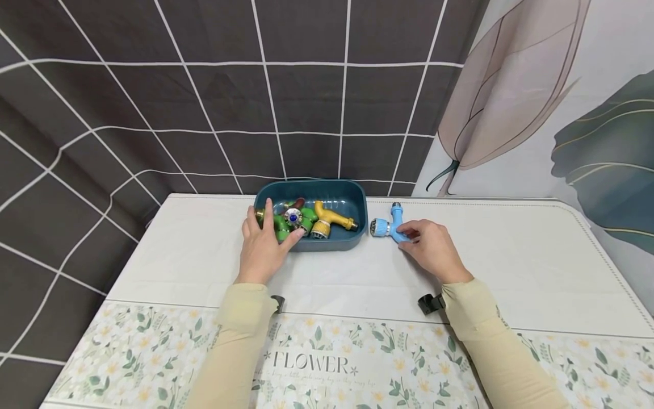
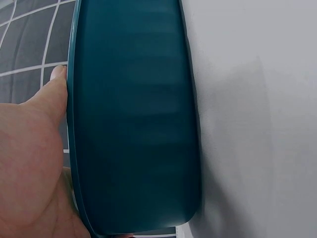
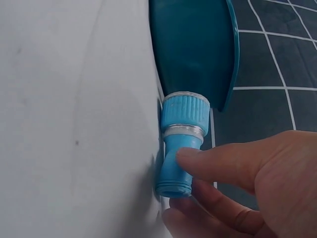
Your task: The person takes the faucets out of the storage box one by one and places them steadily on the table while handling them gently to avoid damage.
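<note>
My right hand [image 1: 433, 249] pinches one end of a light blue tap [image 1: 397, 215] between thumb and fingers. In the right wrist view the ribbed knob of the blue tap [image 3: 185, 113] points toward the basin, and its open end is by my thumb. My left hand [image 1: 261, 249] rests with spread fingers over the left end of a dark teal basin [image 1: 337, 245], the thumb at the front rim. Under and beside those fingers lie green taps [image 1: 280, 225], one with a silver, blue-centred knob [image 1: 293, 217]. To their right in the basin lies a yellow tap [image 1: 333, 216].
The basin stands near the back of a white table [image 1: 179, 255], close to a dark grid-patterned curtain [image 1: 306, 96]. A dark red handle [image 1: 298, 203] shows among the green taps. A floral printed strip [image 1: 327, 341] covers the table's front part.
</note>
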A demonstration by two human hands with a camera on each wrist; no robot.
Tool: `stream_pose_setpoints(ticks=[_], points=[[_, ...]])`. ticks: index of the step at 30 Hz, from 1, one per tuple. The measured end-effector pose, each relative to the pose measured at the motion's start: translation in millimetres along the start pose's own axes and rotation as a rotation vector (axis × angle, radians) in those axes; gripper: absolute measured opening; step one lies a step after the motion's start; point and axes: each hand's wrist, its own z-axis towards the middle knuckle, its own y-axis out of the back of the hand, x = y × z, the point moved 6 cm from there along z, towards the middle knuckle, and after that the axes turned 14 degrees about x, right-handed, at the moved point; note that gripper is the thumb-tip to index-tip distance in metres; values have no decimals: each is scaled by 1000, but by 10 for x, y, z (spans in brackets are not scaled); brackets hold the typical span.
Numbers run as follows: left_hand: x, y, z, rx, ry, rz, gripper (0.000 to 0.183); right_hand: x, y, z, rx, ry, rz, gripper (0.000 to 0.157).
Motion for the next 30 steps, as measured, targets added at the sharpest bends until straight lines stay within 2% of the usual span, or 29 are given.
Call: stream_pose_setpoints(ticks=[6,18,30], points=[[5,4,-5,0,5,-9,99,2,30,-3,-34,-15,7,26],[18,-3,11,7,5,-5,99,33,66,-17,-105,11,22,31],[7,-1,5,8,-1,-7,100,99,64,-27,-140,24,63,35]])
